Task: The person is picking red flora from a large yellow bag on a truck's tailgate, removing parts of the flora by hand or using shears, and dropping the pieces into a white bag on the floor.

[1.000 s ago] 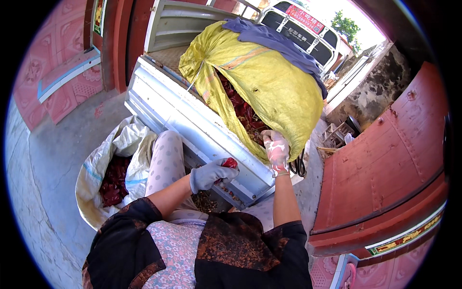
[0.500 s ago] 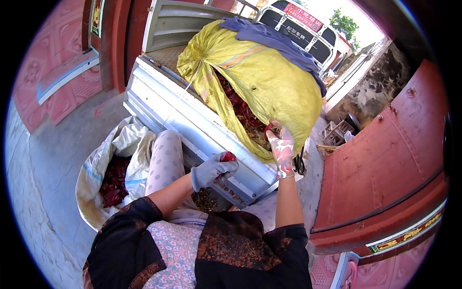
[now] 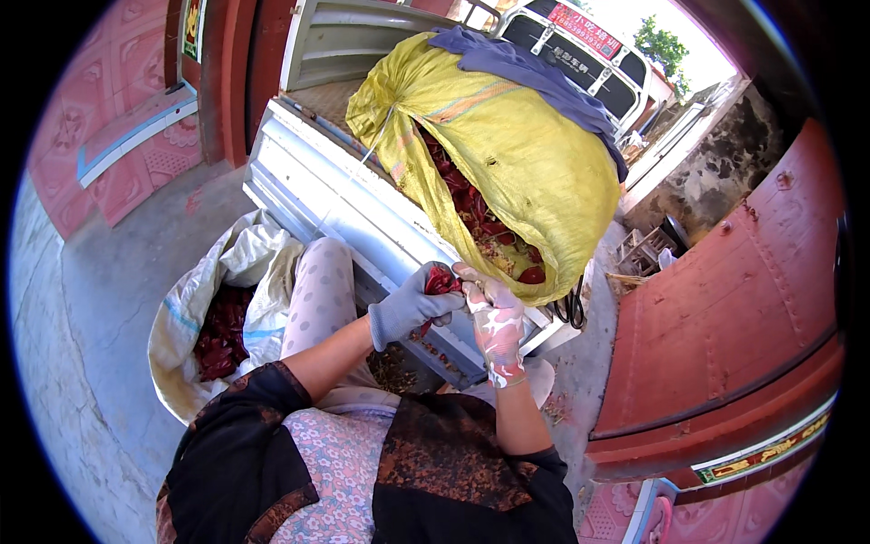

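My left hand (image 3: 405,310), in a grey glove, is closed around a small bunch of dried red chili peppers (image 3: 441,280). My right hand (image 3: 497,319), in a pink-and-white patterned glove, pinches at the right end of the chili peppers, its fingertips against the left hand's. Both hands meet just in front of a slit in a big yellow woven sack (image 3: 544,181). More dried red chili peppers (image 3: 464,198) and pale loose bits show inside that slit. Down to my left, an open white woven sack (image 3: 169,358) holds dark red chili peppers (image 3: 220,337).
The yellow sack lies on the bed of a small truck, over its white side panel (image 3: 317,190). A blue cloth (image 3: 517,63) covers its far side. To the right stands a red metal door (image 3: 716,299); a small wooden stool (image 3: 639,249) is beyond it. Debris lies below my hands.
My right hand has drawn back from the slit in the yellow sack, moving left and down to my left hand. The left hand has risen slightly and turned to meet it.
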`<state>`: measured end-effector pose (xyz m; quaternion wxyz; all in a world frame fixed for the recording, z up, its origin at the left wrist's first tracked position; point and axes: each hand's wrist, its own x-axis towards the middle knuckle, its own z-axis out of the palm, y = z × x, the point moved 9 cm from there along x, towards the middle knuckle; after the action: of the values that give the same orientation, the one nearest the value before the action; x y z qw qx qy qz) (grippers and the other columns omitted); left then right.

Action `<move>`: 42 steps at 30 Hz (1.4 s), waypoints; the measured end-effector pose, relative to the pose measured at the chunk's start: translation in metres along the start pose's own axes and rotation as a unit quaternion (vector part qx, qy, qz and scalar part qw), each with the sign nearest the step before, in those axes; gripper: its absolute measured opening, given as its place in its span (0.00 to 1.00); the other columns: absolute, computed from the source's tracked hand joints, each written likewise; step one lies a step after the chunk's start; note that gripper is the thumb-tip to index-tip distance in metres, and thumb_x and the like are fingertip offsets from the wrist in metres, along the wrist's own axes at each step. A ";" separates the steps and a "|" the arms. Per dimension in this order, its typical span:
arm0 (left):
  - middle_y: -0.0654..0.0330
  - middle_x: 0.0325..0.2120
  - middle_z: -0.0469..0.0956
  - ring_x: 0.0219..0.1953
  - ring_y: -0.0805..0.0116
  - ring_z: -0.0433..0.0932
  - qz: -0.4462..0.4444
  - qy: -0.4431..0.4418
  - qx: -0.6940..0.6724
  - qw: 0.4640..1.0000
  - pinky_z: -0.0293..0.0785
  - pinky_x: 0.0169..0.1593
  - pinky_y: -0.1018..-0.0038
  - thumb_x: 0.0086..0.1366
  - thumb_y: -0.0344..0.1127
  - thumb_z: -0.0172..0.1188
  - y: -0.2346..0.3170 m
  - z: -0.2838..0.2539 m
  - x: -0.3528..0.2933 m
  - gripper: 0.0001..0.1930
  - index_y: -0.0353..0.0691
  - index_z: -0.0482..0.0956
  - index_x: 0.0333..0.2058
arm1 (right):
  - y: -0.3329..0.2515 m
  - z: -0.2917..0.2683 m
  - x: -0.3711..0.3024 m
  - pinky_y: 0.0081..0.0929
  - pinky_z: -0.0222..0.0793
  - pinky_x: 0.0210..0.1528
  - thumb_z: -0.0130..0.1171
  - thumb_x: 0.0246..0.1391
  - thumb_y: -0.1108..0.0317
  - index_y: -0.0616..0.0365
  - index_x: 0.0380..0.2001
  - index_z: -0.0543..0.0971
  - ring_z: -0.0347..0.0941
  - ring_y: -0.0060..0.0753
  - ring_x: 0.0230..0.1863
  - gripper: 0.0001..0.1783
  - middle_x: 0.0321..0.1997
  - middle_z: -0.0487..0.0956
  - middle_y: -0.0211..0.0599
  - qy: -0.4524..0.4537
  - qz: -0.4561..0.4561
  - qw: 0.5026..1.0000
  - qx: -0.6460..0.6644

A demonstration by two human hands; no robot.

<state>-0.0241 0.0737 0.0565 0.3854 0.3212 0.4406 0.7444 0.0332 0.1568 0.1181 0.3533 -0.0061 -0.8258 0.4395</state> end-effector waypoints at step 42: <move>0.66 0.18 0.69 0.19 0.77 0.67 0.004 -0.035 -0.051 0.998 0.64 0.26 0.79 0.61 0.31 0.55 -0.033 -0.024 -0.010 0.05 0.36 0.73 0.33 | 0.076 0.027 0.103 0.30 0.70 0.45 0.53 0.52 0.75 0.51 0.46 0.75 0.75 0.42 0.44 0.17 0.46 0.77 0.42 -0.111 -0.167 0.923 -0.329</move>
<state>-0.0285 0.0656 0.0153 0.4138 0.3287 0.3869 0.7556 -0.0830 0.2171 0.1122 0.3053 0.0646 -0.9471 0.0754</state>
